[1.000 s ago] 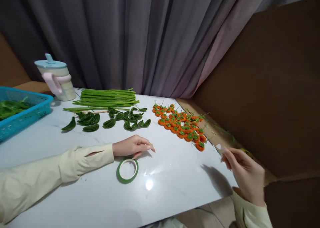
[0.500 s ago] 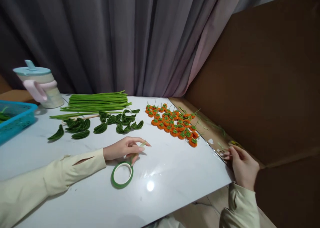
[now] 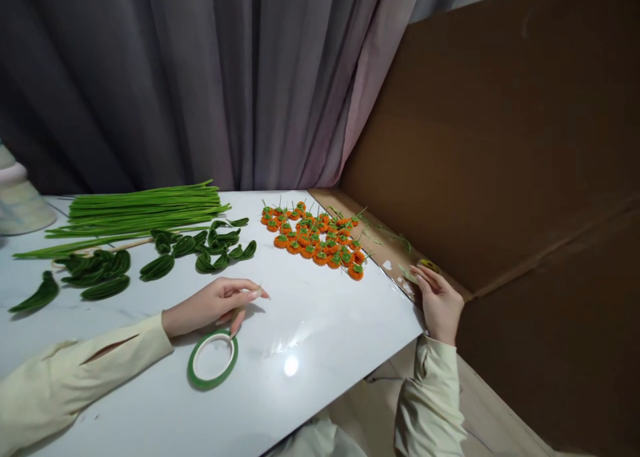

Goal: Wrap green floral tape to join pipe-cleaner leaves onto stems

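Over the white table, my left hand (image 3: pixel 220 302) pinches the end of a strip of green floral tape. The tape roll (image 3: pixel 190 371), green around a white core, sits just below its fingers. Off the table's right edge, my right hand (image 3: pixel 440 303) has its fingers pressed together above a cardboard ledge, close to a small yellow and dark object (image 3: pixel 429 265). What its fingers hold, if anything, is hidden. Several orange fuzzy persimmon-like pieces with green tops (image 3: pixel 320 237) lie nearest between the hands. Dark green fuzzy leaves (image 3: pixel 156 268) are spread beyond my left hand.
Bright green fuzzy stems (image 3: pixel 145 207) lie in a bundle at the back of the table, by a grey curtain (image 3: pixel 190 77). A pale tumbler (image 3: pixel 23 203) stands at far left. Tall brown cardboard (image 3: pixel 500 143) walls the right side; green and white scraps (image 3: pixel 387 265) litter the ledge.
My view has turned to the right, so the table's things sit further left and the blue basket is out of sight. My left hand keeps its pinch; the right stays over the ledge.
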`<state>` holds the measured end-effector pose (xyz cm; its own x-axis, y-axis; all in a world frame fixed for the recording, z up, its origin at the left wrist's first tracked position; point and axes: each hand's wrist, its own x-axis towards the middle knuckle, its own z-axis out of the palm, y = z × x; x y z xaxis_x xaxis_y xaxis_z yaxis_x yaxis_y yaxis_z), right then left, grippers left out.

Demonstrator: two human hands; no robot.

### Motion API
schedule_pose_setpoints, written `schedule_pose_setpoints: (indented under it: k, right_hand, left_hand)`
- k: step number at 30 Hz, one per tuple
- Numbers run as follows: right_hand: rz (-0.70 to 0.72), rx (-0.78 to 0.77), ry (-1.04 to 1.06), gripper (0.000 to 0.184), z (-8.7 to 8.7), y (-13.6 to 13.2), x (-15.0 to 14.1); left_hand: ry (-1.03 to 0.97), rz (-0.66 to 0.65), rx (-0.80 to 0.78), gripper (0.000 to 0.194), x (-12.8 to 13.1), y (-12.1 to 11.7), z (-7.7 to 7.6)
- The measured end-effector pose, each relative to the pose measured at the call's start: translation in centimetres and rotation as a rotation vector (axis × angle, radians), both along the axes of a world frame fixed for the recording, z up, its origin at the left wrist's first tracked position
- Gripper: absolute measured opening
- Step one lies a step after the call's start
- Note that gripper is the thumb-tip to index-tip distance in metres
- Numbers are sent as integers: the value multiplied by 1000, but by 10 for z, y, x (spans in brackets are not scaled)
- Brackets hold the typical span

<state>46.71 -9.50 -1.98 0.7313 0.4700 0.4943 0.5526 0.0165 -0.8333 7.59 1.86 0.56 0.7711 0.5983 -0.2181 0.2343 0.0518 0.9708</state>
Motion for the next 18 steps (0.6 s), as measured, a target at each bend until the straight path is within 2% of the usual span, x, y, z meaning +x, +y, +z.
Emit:
schedule_pose_setpoints:
  k: [8,11,14,18]
  right_hand:
    - [-158,-48,-21,43,-2,-2,1]
    - [-165,-54,4,43,-2,-2,0]
    - [-142,16,-45,39,-3,-1,2]
    - [-99,-29,-128,55,-5,1,8]
  left_hand:
    - [30,5,0,44,2,-1,1]
    - [34,9,-5,44,2,-1,1]
    - [36,11,-13,43,1,-1,0]
    - [40,13,-14,42,1,-1,-1]
